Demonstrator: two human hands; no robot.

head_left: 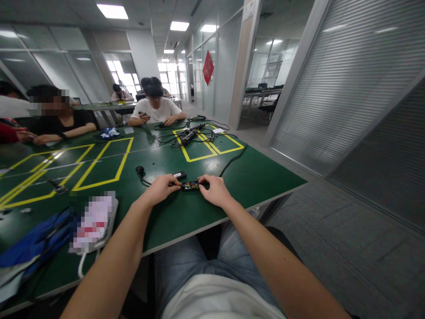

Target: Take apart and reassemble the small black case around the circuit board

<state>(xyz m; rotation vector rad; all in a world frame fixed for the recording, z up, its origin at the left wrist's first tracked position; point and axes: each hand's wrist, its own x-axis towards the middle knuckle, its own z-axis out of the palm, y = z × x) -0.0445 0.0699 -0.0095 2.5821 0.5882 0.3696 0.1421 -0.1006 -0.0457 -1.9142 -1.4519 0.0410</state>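
An opened black case (190, 186) with small electronic parts inside, some yellow and orange, lies low over the green table in front of me. My left hand (162, 189) pinches its left end between thumb and fingers. At the other end, my right hand (215, 190) grips it with thumb and fingertips. Just behind the case is a black cover piece (179, 175) with a white label. A black plug (140, 170) on a short cord lies left of it, the cord running toward my left hand. Another black cable (230, 160) leads from behind my right hand to the upper right.
The green table (265, 181) has yellow tape outlines. A heap of black cables and tools (191, 135) lies across from me. At left are blue gloves (40, 243) and a phone-like slab (94, 221) with a white cable. Several people sit around; one in a white shirt (156, 108) faces me.
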